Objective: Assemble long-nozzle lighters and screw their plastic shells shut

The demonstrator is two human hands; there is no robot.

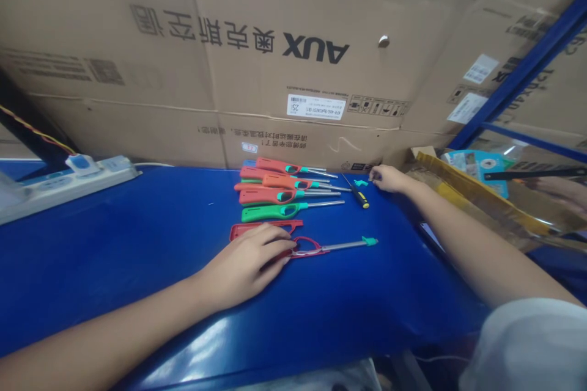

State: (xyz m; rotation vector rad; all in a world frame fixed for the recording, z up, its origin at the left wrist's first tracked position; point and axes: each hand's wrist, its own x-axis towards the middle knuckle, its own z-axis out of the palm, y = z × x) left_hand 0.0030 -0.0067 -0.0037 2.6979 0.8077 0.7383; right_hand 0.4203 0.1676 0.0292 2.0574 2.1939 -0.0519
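Observation:
My left hand [254, 263] lies over the handle of an opened red gas lighter [309, 245], its fingers bent and gripping it. A white wire shows in the handle, and a teal piece [369, 241] sits near the tip of the metal tube. Just behind is a loose red handle shell [238, 231], partly covered by my fingers. At the back right, my right hand [387, 178] has its fingertips pinched together beside small teal parts [361, 183]; what they hold is too small to tell. A yellow-and-black screwdriver [361, 197] lies next to those parts.
Several whole lighters, red ones and a green one [268, 212], lie in a row on the blue table [137, 244]. A power strip [68, 183] stands at left. Cardboard [257, 91] walls the back; an opened carton [486, 195] stands at right, near another person's hand [564, 189].

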